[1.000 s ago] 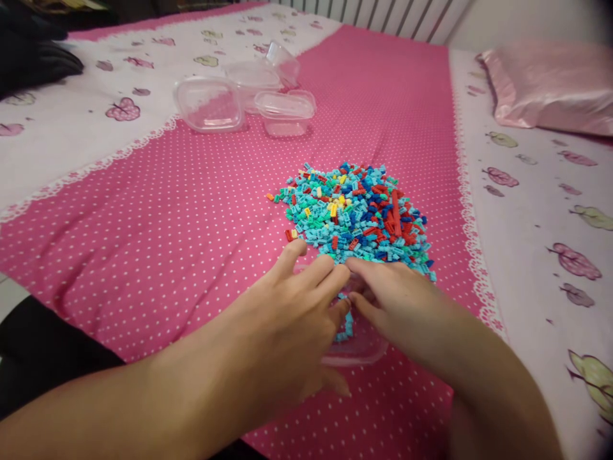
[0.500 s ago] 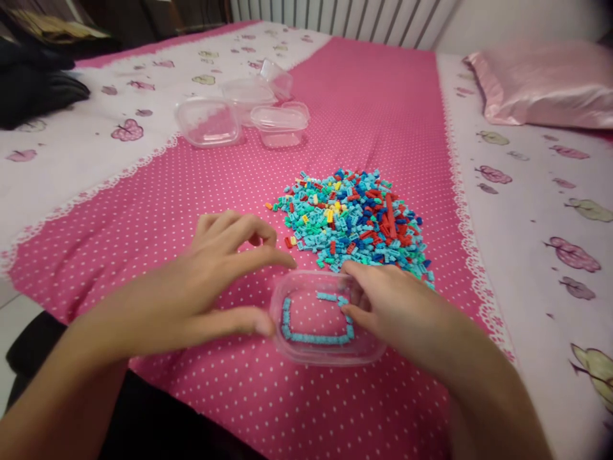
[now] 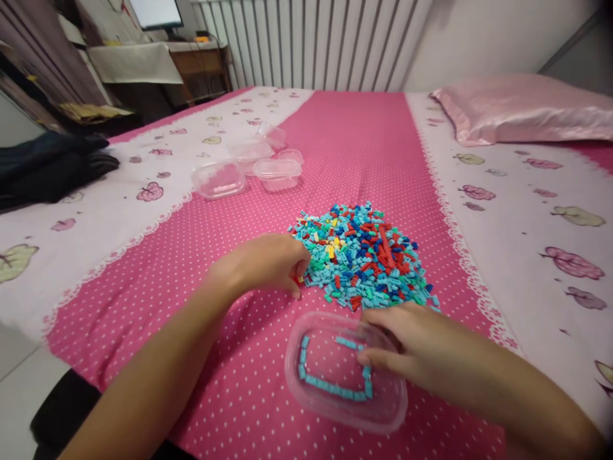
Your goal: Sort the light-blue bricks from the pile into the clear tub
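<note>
A clear plastic container sits on the pink dotted bedspread in front of me. Light-blue building bricks form a row along its inner bottom, with a gap at the far left side. My right hand grips the container's far right corner, thumb inside and fingers over the rim. Beyond it lies a heaped pile of small building bricks, mostly light blue, with red, dark blue, green and yellow. My left hand reaches the pile's left edge with curled fingers, close to a small red and yellow piece; its fingertips are partly hidden.
Several clear containers stand farther back on the bedspread. A pink pillow lies at the far right, dark folded clothing at the far left. Behind are a headboard and a desk with a monitor.
My left hand has moved from beside the container to the pile's left edge, its fingers curling. The container has turned slightly, with my right hand still on it. The view has tilted up.
</note>
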Motion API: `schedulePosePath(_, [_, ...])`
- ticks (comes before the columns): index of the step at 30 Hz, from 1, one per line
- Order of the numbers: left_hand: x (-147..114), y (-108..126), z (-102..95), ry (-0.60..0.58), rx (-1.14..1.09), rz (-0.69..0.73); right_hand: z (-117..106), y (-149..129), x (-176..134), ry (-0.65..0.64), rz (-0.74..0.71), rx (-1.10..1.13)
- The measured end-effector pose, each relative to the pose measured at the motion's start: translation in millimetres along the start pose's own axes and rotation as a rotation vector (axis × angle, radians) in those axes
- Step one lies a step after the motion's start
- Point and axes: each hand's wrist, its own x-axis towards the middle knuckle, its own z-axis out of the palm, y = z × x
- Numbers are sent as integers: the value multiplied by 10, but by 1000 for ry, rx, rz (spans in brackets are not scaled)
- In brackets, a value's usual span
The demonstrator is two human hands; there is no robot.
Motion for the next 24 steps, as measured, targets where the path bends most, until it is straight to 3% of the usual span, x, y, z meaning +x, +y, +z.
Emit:
schedulePosePath(4, [53, 120, 152, 76, 91, 16, -107, 119, -17, 60, 32, 164])
schedulePosePath(8, [7, 168, 271, 172, 46, 88, -264, 153, -29, 258, 43, 169])
schedulePosePath(11, [-69, 125, 225, 248, -67, 176, -320, 61, 13, 400, -23, 129])
schedulePosePath(17, [-88, 28, 87, 424, -368, 418, -233, -168, 141, 516, -129, 200])
schedulePosePath(24, [122, 175, 269, 676, -370, 531, -83, -322, 257, 631, -123, 436])
